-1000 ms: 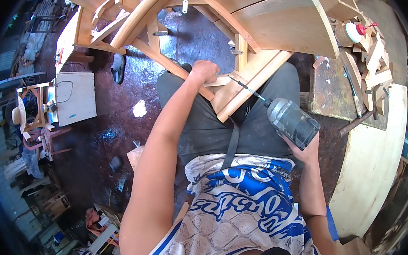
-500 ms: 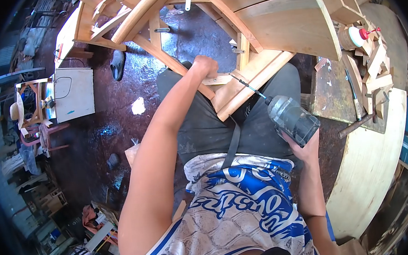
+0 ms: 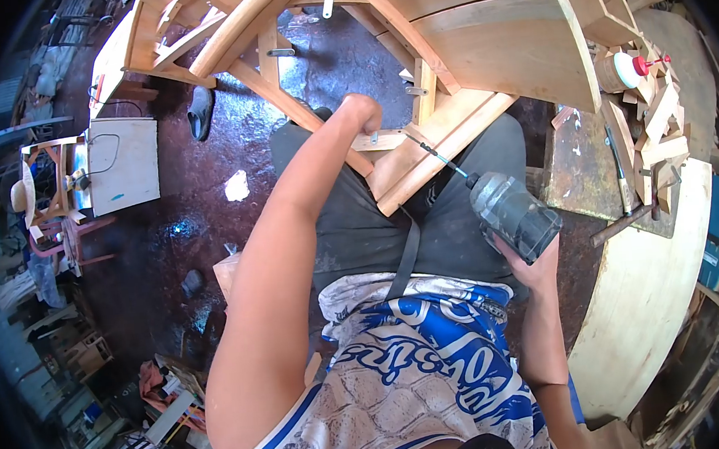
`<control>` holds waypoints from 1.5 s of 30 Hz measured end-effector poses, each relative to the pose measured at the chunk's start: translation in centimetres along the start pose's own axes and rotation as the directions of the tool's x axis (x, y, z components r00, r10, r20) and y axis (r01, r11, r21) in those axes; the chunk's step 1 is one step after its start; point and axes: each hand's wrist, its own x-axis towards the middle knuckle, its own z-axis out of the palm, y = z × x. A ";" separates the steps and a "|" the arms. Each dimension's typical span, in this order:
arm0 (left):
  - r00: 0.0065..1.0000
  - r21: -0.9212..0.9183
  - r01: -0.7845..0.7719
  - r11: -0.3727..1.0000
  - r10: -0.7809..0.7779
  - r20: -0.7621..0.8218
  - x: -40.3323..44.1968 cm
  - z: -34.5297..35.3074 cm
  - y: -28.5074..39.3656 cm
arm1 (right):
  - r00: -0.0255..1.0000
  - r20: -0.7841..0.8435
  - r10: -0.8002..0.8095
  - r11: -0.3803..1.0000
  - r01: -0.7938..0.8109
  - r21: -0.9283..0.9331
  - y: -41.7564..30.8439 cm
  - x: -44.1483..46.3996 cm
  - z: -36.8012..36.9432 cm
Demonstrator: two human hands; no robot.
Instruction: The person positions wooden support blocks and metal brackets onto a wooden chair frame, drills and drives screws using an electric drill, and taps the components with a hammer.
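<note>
Clasping a dark, dusty drill [image 3: 514, 214] is the right hand [image 3: 533, 265]; whether the left hand [image 3: 365, 114] grips anything, I cannot tell.

smooth wooden frame [image 3: 463, 129], scuffed plastic drill [image 3: 512, 215], matt cloth trousers [image 3: 352, 238], glossy floor [image 3: 147, 258]

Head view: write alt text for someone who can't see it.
The right hand grips a dark power drill, its long bit pointing toward the corner of a wooden frame over dark trousers; the left hand is at a crosspiece near that corner. Wood offcuts and a red-capped bottle are at right, a slipper on the floor at left.
</note>
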 end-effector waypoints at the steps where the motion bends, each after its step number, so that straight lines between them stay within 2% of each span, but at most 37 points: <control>1: 0.999 -0.006 0.011 1.000 -0.011 0.037 -0.2 -0.4 0.1 | 1.000 0.000 0.000 1.000 0.000 -0.003 0.4 -0.2 0.1; 5: 0.998 0.032 -0.027 0.999 0.025 0.050 -1.2 -0.9 0.8 | 1.000 -0.023 0.015 1.000 -0.015 -0.004 1.5 -0.7 0.0; 7: 0.997 0.041 0.075 0.996 -0.074 -0.037 -3.5 -1.6 1.9 | 1.000 -0.005 0.005 1.000 -0.005 -0.013 1.7 -0.6 0.0; 8: 0.997 0.038 0.077 0.996 -0.076 -0.035 -3.8 -1.4 1.9 | 1.000 -0.008 -0.011 0.999 0.010 -0.052 1.9 -0.5 0.1; 10: 0.991 0.058 0.046 0.997 -0.039 -0.128 -3.5 -0.8 1.8 | 1.000 -0.008 -0.030 0.995 0.029 -0.091 2.0 -0.3 0.3; 13: 0.983 0.081 0.007 0.997 0.007 -0.181 -3.6 0.2 1.7 | 0.997 -0.051 -0.055 0.996 0.051 -0.077 1.1 0.1 0.6; 15: 0.982 0.084 0.004 0.996 0.012 -0.187 -3.9 0.6 1.8 | 0.999 0.000 0.047 0.997 -0.047 -0.065 -0.3 0.7 0.4; 19: 0.965 0.049 -0.020 0.999 0.032 -0.262 -4.0 1.5 1.3 | 0.998 -0.039 -0.051 0.995 0.047 -0.085 -1.0 1.7 1.1; 22: 0.971 0.016 0.020 1.000 -0.016 -0.237 -4.2 1.7 1.3 | 1.000 -0.011 -0.017 0.997 0.016 -0.071 -1.5 2.6 1.4; 24: 0.979 0.014 0.037 0.999 -0.034 -0.201 -4.5 1.2 1.4 | 0.995 0.092 0.027 0.985 -0.010 -0.174 -1.9 3.3 1.4; 28: 0.987 -0.011 0.081 0.997 -0.082 -0.138 -4.7 1.0 1.8 | 0.987 0.155 0.039 0.966 0.002 -0.260 -3.1 4.4 2.1; 31: 0.976 -0.035 0.036 0.999 -0.043 -0.213 -4.8 1.6 1.5 | 0.976 0.199 0.090 0.942 -0.019 -0.336 -4.2 5.0 2.4; 34: 0.951 -0.054 -0.004 0.999 -0.013 -0.310 -4.8 2.3 1.0 | 0.965 0.258 0.049 0.904 0.067 -0.423 -4.7 5.6 3.0; 37: 0.962 -0.082 0.012 0.997 -0.034 -0.271 -4.7 2.2 1.0 | 0.958 0.288 -0.001 0.893 0.131 -0.431 -6.0 6.1 3.9; 45: 0.938 -0.109 0.034 0.993 -0.070 -0.339 -5.0 2.3 1.5 | 0.922 0.382 -0.067 0.784 0.285 -0.551 -5.9 7.7 6.1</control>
